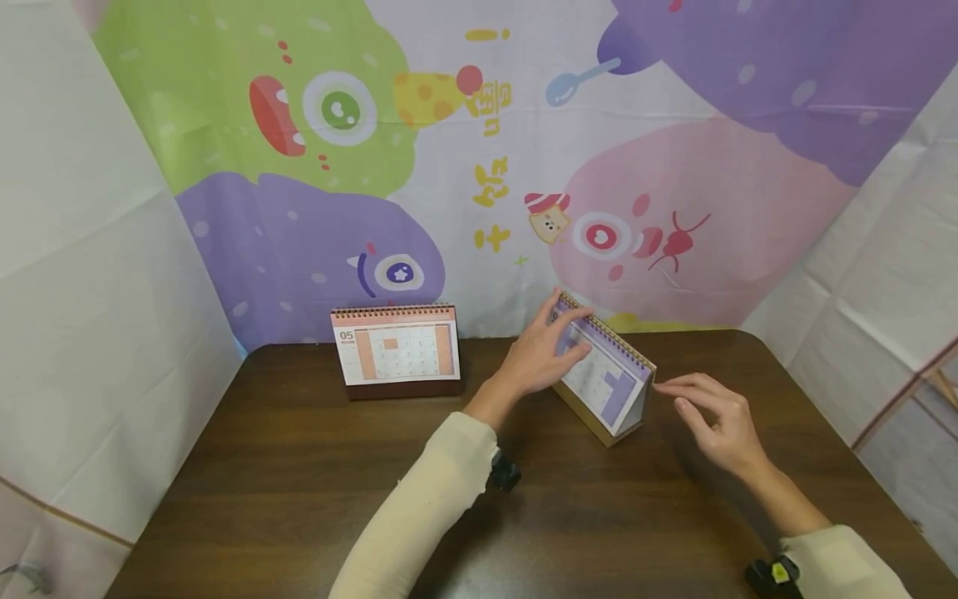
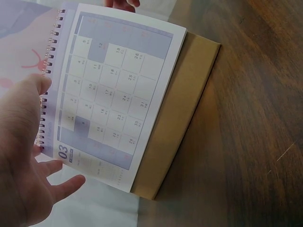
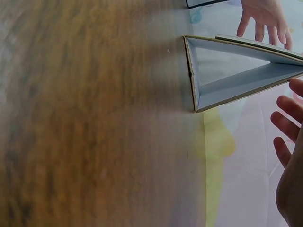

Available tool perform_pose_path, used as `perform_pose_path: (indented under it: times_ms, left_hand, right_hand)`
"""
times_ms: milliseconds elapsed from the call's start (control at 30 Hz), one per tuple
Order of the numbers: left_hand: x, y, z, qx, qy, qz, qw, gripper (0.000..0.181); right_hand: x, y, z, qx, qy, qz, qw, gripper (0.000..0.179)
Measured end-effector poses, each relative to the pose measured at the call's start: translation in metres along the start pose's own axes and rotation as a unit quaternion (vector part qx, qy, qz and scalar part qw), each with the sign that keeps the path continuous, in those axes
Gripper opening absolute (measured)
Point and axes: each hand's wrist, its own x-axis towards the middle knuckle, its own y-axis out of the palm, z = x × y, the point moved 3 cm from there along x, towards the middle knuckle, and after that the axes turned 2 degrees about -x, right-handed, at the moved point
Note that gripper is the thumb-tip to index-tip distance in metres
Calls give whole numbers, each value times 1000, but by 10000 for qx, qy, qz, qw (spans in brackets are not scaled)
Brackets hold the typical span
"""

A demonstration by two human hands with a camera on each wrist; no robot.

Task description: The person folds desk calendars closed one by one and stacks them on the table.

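A spiral-bound desk calendar [image 1: 602, 378] with purple-and-white pages stands as a tent, angled, on the right half of the table. My left hand [image 1: 530, 353] is at its upper left, fingers spread near the wire binding; the left wrist view shows the page [image 2: 106, 87] marked 03. By the calendar's right end is my right hand [image 1: 722, 420], fingers extended and fingertips close to its upper corner; whether they touch I cannot tell. The right wrist view looks into the triangular open end of the stand [image 3: 246, 92]. Farther left stands an orange-and-white desk calendar [image 1: 404, 353], marked 05.
Both calendars stand on a dark wooden table [image 1: 299, 499] near its back edge. Behind it hangs a cloth backdrop [image 1: 479, 283] with cartoon figures. White fabric walls [image 1: 82, 249] close in the left and right sides.
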Motion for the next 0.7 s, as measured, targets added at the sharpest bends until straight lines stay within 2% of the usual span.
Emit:
perform_pose_path:
  times_ms: [300, 500, 700]
  left_hand:
    - [0, 0, 0, -5, 12, -19, 10000, 58]
    - [1, 1, 1, 8, -12, -27, 10000, 58]
    - [0, 0, 0, -4, -19, 11, 10000, 59]
  right_hand:
    - [1, -1, 4, 110, -54, 44, 9999, 40]
    - [-1, -2, 1, -231, 224, 226, 9992, 39]
    - [3, -1, -1, -768, 606, 324, 9947, 26]
